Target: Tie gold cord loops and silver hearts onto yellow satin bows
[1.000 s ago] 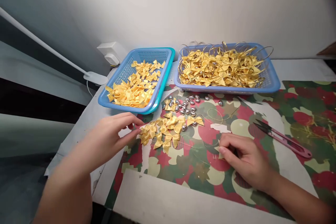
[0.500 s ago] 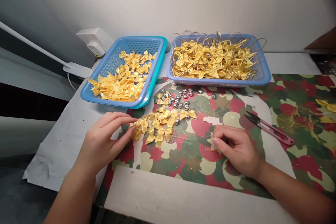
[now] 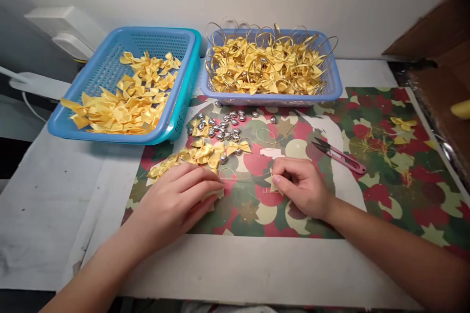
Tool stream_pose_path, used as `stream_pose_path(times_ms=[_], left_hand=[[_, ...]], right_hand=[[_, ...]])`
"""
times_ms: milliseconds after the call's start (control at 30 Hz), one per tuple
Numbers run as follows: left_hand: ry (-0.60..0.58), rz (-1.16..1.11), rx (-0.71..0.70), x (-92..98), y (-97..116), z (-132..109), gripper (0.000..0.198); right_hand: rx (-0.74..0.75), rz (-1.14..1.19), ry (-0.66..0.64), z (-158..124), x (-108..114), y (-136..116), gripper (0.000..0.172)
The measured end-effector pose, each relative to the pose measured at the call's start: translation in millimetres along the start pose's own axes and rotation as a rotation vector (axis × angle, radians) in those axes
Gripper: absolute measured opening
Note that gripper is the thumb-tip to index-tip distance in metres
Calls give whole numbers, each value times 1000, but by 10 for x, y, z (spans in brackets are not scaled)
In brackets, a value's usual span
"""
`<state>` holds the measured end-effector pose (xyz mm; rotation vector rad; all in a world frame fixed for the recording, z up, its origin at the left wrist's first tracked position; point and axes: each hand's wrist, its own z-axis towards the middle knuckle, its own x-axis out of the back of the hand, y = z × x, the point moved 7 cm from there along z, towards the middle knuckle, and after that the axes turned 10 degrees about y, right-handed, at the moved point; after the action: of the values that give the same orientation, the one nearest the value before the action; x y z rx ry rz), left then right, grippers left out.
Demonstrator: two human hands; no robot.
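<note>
My left hand [image 3: 179, 198] reaches over the patterned cover beside a group of yellow satin bows [image 3: 203, 151]. Its fingers are bent toward the thumb, and whatever lies between the tips is hidden. To the right, my right hand [image 3: 303, 186] has thumb and forefinger pinched on a thin thread [image 3: 253, 177], which runs left toward my left hand. A loop of fine gold cord [image 3: 266, 138] lies above the right hand. Small silver bells [image 3: 227, 134] are scattered behind the bows.
A blue basket [image 3: 55, 124] of yellow bows stands back left. Another blue basket [image 3: 271, 102] holds bows with gold wire loops. Pink-handled thread snips [image 3: 343, 156] lie right of my right hand. Thread scraps [image 3: 382, 146] and a cardboard box [image 3: 433, 29] are farther right.
My left hand has moved right, from the left edge of the bows to in front of them, closer to my right hand. The view has shifted right; my right hand keeps its pinch.
</note>
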<state>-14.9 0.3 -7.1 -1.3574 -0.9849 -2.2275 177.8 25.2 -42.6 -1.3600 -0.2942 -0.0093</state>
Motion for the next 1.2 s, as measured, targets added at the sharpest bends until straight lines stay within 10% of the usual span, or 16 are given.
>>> stream_pose_path(times_ms=[300, 533, 967, 1200], left_hand=[[235, 96, 68, 107, -50, 430, 14], [-72, 200, 132, -114, -231, 963, 28], [-119, 41, 50, -151, 4, 80, 23], [176, 34, 318, 85, -241, 375, 13]], right_hand=[[23, 18, -11, -8, -14, -8, 21], [26, -17, -35, -16, -25, -9, 22], [69, 21, -33, -43, 1, -51, 22], [76, -16, -26, -37, -2, -50, 23]])
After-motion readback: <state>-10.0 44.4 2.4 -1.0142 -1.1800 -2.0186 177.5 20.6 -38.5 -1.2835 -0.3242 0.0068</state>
